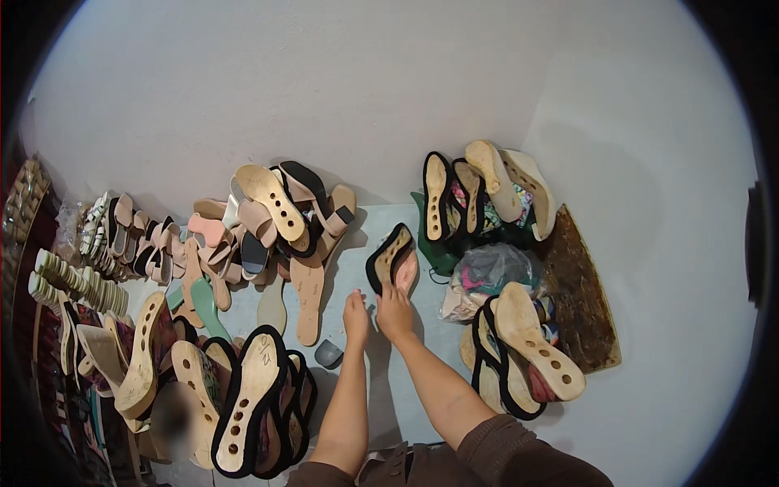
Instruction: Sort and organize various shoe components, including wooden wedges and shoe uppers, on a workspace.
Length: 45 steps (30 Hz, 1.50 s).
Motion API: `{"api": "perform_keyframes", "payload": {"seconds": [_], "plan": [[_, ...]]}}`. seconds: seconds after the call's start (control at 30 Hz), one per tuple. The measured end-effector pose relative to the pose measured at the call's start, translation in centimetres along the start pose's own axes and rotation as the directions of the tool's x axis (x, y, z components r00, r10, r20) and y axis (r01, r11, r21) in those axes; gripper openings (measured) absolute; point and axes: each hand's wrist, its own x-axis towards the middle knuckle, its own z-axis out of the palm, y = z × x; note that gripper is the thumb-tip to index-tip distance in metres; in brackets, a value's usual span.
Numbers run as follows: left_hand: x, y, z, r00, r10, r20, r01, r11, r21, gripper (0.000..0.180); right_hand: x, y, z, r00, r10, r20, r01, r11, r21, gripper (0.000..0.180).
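Large heap of pink, tan and black flat sandals (268,227) is banked against the white wall. To its right, on the pale floor (357,276), lies a black-rimmed tan sandal sole (392,258), touched at its near end by the right hand (395,312), grip loosely closed there. Left hand (355,315) rests beside, fingers gathered, holding nothing. Sole is judged light, flexible, best taken by the edges.

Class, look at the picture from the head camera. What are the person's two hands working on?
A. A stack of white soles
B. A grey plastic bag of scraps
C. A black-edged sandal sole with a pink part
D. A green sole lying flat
C: the right hand grips the lower end of the black-edged sandal sole, and the left hand reaches up just beside it.
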Motion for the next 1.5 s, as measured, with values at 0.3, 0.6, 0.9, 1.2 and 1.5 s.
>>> {"api": "perform_keyframes", "payload": {"seconds": [0.3, 0.6, 0.9, 1.2, 1.5], "plan": [[-2.1, 0.3, -0.4, 0.977, -0.142, 0.16, 0.143, 0.99, 0.007, 0.022, -2.9, 0.8, -3.7, 0.973, -0.179, 0.146, 0.143, 0.963, 0.228, 0.04], [-4.0, 5.6, -4.0, 0.921, 0.386, 0.061, -0.355, 0.761, 0.544, 0.03, 2.5, -0.5, -7.5, 0.996, -0.051, -0.068, 0.033, 0.97, -0.242, 0.05], [-2.6, 6.7, -6.2, 0.82, 0.54, 0.191, -0.548, 0.643, 0.535, 0.028, 3.0, 2.0, -8.7, 0.765, 0.043, 0.643, 0.171, 0.948, -0.267, 0.081], [-1.6, 9.4, -4.3, 0.817, 0.576, -0.018, -0.49, 0.711, 0.504, 0.052, 4.2, 1.3, -7.9, 0.991, 0.033, 0.129, -0.037, 0.999, 0.03, 0.071], [-2.8, 6.8, 0.0, 0.85, 0.522, 0.077, -0.516, 0.793, 0.323, 0.042, 13.5, 0.6, -11.5, 0.917, -0.254, -0.307, 0.133, 0.921, -0.366, 0.016]]}}
